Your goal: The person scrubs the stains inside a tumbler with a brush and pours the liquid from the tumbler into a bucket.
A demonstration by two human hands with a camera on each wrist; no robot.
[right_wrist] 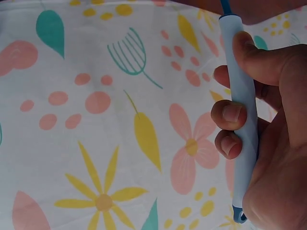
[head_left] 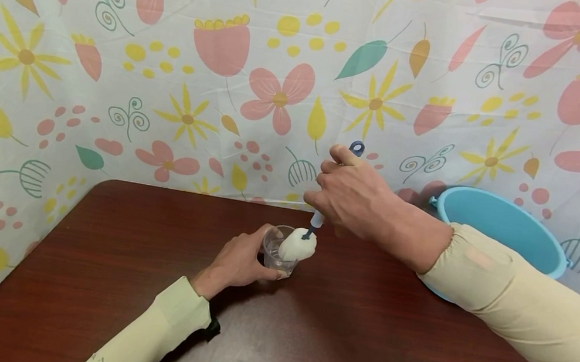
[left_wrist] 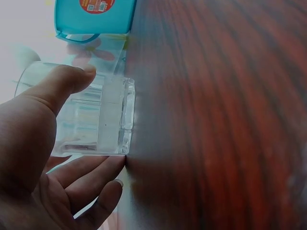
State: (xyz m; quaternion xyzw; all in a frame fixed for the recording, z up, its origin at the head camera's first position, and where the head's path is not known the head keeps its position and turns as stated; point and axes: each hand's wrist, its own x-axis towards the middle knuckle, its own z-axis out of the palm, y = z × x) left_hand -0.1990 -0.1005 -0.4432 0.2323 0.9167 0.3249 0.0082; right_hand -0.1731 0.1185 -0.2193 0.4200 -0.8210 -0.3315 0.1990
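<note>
A clear drinking glass [head_left: 273, 251] stands on the dark wooden table, gripped by my left hand [head_left: 239, 261]. In the left wrist view the thumb lies along the near side of the glass [left_wrist: 112, 110], the other fingers round its far side. My right hand [head_left: 357, 200] holds a sponge cup brush by its handle; the fingers curl round the pale blue handle [right_wrist: 243, 96] in the right wrist view. The white sponge head [head_left: 298, 245] points down at the mouth of the glass, on its right side. Whether it dips inside the rim I cannot tell.
A blue plastic basin [head_left: 559, 265] stands at the right, partly behind my right forearm. Behind the brown table [head_left: 347, 340] hangs a white cloth [head_left: 323, 119] printed with flowers and leaves.
</note>
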